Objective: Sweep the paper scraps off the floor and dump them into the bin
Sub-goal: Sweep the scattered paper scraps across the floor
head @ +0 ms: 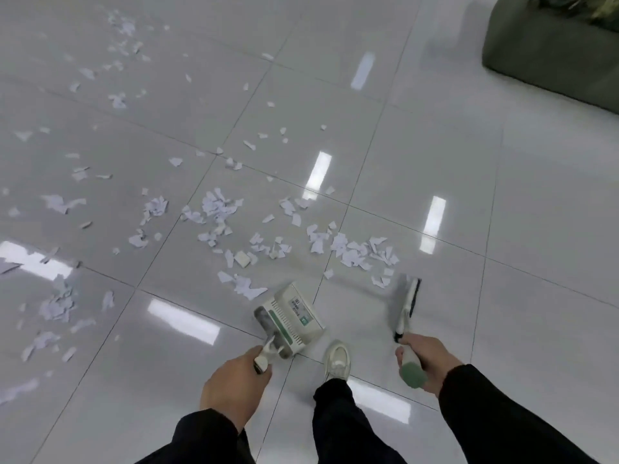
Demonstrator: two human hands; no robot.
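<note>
Your left hand (234, 385) is curled round the handle of the dustpan (290, 318), which sits low over the floor (502, 229) with its mouth towards the scraps (217, 209); your right hand (425, 360) grips the broom (407, 308) just above its green end cap, fingers wrapped round the shaft, the head down near the tiles to the right of the pan; the scraps lie scattered ahead and to your left, thickest in a band just beyond both tools, with a heap close to the broom head and looser patches far left; your shoe (336, 360) stands between the tools; a dark green planter (549, 51) fills the top right corner.
</note>
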